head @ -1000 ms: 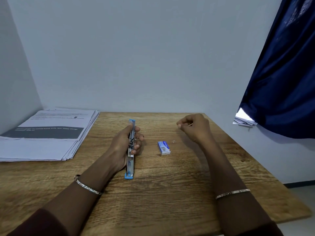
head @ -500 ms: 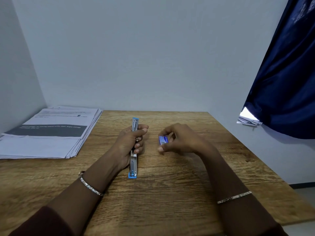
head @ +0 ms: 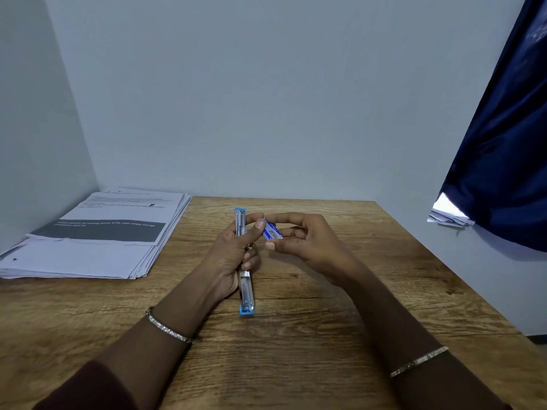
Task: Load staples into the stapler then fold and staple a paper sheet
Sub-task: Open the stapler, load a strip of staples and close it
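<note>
The small blue cardboard staple box (head: pixel 273 232) has risen off the wooden worktop (head: pixel 325 350), pinched by the right hand (head: pixel 307 247) at 3 o'clock of the opened blue-and-steel stapler (head: pixel 247 291), gripped by the left hand (head: pixel 231 255), lying 12-to-6.

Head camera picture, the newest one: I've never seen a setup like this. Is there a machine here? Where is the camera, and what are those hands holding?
There is no machine here: a person works with bare hands. The camera sits on the person's head and looks forward and down, so both arms reach in from the bottom edge. The left hand grips a blue-and-metal stapler, which is opened out long. The right hand pinches a small blue staple box close beside the stapler's far end. Under them is a wooden table. On its far left lies a stack of printed paper sheets. A dark blue curtain hangs at the right. Each wrist wears a bracelet.
</note>
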